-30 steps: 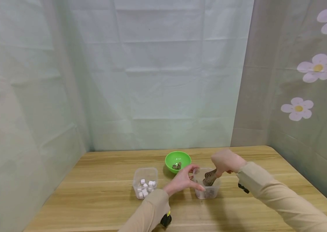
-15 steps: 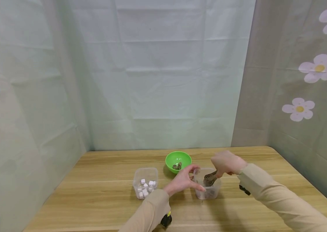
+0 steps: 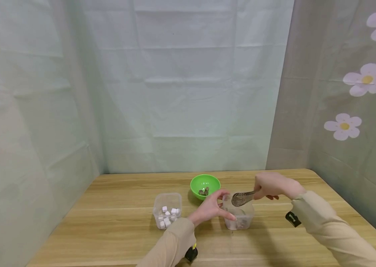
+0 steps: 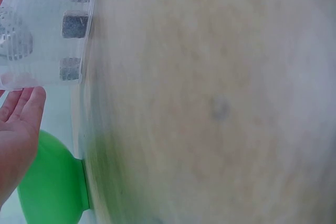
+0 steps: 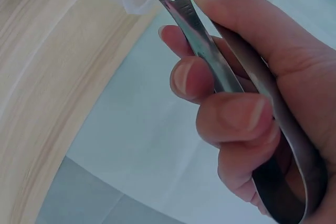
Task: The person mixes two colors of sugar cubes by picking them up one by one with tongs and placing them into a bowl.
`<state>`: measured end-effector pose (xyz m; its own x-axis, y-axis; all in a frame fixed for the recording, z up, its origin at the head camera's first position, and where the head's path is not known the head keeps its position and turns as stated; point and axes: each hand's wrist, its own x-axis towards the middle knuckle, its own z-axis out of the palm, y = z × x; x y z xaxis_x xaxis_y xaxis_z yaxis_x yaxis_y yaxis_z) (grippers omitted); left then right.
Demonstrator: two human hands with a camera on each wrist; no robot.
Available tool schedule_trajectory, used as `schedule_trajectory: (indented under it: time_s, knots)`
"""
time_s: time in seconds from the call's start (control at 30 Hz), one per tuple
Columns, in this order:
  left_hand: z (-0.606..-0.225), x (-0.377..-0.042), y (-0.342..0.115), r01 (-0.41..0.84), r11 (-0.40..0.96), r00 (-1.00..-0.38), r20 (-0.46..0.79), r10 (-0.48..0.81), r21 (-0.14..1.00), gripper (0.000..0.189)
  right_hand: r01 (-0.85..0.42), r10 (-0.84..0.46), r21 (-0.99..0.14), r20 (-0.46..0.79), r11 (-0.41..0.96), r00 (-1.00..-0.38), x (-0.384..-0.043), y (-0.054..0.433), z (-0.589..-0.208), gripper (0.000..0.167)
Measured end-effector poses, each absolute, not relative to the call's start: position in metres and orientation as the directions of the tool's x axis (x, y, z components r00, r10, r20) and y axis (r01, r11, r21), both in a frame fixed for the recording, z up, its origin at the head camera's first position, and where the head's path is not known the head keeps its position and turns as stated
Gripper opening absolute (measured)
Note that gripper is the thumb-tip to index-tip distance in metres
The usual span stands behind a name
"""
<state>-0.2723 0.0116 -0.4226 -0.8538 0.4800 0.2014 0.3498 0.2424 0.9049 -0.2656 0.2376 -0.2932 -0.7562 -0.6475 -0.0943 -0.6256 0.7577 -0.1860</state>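
My left hand (image 3: 209, 208) grips a clear plastic container (image 3: 247, 221), thumb on its near side and fingers on its far side. Dark cubes (image 4: 75, 25) show through the container wall in the left wrist view. In my right hand (image 3: 273, 184) is a pair of metal tongs (image 3: 240, 199) with perforated, spoon-shaped ends, held over the container's opening. Thumb and fingers wrap the two arms of the tongs in the right wrist view; I cannot tell whether anything sits between their ends. Just behind the left hand stands a green bowl (image 3: 204, 180) with several brown cubes (image 3: 204, 191) in it.
Left of my left hand, a second clear container (image 3: 168, 200) holds several white cubes (image 3: 166, 221). Everything stands on a wooden table (image 3: 114, 222), with hanging cloth (image 3: 188, 111) behind and on both sides.
The tongs have risen out of the container and tilted closer to level, as my right hand moved right. My left hand keeps its grip in place.
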Motion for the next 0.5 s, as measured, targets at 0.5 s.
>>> schedule_trajectory:
  time_s: [0.5]
  knots:
    - [-0.423, -0.272, 0.011, 0.362, 0.269, -0.853, 0.202, 0.481, 0.892, 0.077, -0.67, -0.72, -0.341, -0.03, 0.659, -0.693, -0.262, 0.265, -0.281, 0.035]
